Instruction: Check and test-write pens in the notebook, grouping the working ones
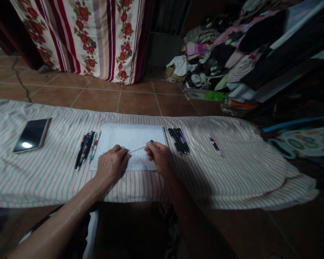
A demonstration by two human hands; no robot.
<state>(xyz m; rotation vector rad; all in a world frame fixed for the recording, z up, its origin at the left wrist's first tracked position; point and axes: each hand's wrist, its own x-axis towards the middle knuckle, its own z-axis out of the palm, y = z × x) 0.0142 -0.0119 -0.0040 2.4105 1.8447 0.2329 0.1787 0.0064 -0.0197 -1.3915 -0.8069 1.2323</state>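
Striped cloth, notebook central: light, stiff pen pinched between left hand and right hand, gripped at ends.

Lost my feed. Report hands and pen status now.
Left hand and right hand both grip one white pen over the spiral notebook. Pen groups lie either side on the striped cloth. Nothing blocking.
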